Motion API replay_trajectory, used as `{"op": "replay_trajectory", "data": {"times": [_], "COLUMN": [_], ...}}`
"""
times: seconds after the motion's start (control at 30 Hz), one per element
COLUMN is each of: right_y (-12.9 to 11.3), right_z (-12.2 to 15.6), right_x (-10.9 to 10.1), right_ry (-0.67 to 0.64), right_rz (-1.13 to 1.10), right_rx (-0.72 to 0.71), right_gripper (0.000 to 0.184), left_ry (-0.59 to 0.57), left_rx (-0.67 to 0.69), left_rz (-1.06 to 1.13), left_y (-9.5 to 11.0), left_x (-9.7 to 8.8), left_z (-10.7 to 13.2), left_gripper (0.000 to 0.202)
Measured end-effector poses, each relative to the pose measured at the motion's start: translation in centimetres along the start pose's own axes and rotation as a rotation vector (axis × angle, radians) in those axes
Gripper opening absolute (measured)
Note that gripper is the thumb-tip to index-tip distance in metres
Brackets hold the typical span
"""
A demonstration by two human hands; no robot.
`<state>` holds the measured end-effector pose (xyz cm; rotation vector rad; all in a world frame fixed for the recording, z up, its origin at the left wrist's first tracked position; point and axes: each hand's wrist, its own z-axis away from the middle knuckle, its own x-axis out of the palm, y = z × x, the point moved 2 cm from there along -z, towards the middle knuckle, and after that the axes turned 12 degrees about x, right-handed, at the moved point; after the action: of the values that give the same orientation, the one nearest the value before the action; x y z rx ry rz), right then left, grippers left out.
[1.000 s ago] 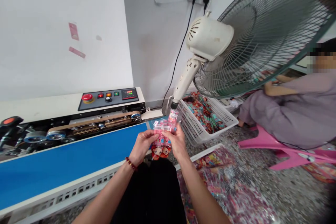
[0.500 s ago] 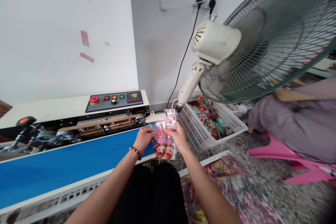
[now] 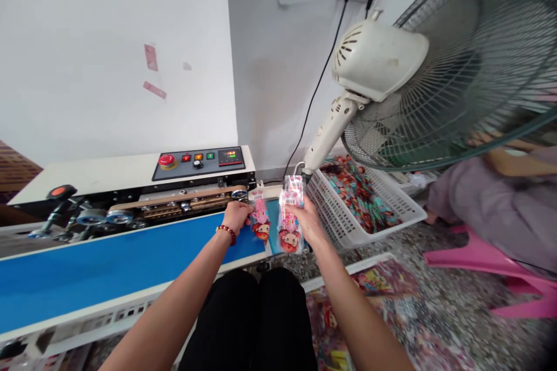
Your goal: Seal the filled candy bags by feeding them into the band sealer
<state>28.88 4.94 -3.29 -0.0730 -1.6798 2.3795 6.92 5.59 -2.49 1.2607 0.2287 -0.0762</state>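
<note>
My left hand [image 3: 238, 217], a beaded bracelet at its wrist, is closed on the edge of one clear packet [image 3: 261, 215] with pink print and a red-haired cartoon figure. That packet is over the right end of the blue conveyor belt [image 3: 174, 255], close to the sealing machine's rollers [image 3: 238, 194]. In my right hand [image 3: 308, 221] is a small stack of like packets [image 3: 289, 237], held upright by its right side beyond the belt's end. The fingertips of my left hand are partly hidden.
The machine's control panel [image 3: 198, 163] stands behind the belt. A white fan [image 3: 369, 61] leans in at the right, before a white basket [image 3: 369, 235] of packets. More packets [image 3: 374, 301] lie low at the right. A person in grey [image 3: 491, 208] sits near a pink stool [image 3: 474, 264].
My left hand has drawn one packet away from the stack, leftward toward the rollers. My right hand keeps the rest. The view has shifted slightly.
</note>
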Motion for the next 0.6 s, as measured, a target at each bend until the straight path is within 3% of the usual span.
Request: {"op": "replay_trajectory", "data": {"times": [0.13, 0.43, 0.6], "right_y": [-0.1, -0.3, 0.2], "right_z": [0.4, 1.0, 0.8], "right_x": [0.9, 2.7, 2.8], "right_ry": [-0.05, -0.077, -0.067], "right_rz": [-0.075, -0.117, -0.136], "right_rx": [0.047, 0.093, 0.123], "right_gripper": [0.045, 0.051, 0.052], "left_ry": [0.048, 0.095, 0.103], "left_rx": [0.005, 0.074, 0.199], "left_rz": [-0.052, -0.354, -0.418], "left_y": [-0.6, -2.8, -3.1], "left_x": [-2.2, -9.1, -10.3], "left_z": [0.1, 2.2, 4.6], "left_gripper": [0.019, 0.025, 0.026]}}
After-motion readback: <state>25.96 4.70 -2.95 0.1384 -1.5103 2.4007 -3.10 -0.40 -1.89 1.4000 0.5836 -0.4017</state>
